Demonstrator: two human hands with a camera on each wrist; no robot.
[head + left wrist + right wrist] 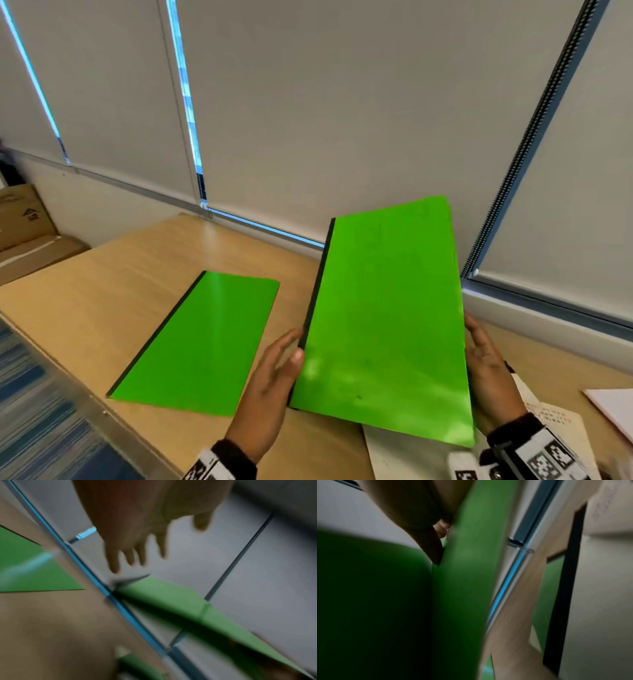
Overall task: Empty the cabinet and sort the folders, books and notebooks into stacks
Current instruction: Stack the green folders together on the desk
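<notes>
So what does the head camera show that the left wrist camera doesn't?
Only the head view shows the right hand gripping the raised green folder by its right edge, the papers lying on the table's right side, and cardboard boxes at far left.

Only the left wrist view shows the left hand from behind the palm, fingers spread and clear of the folder.

Both show the raised folder, the second green folder lying flat on the wooden table, and the grey window blinds.
</notes>
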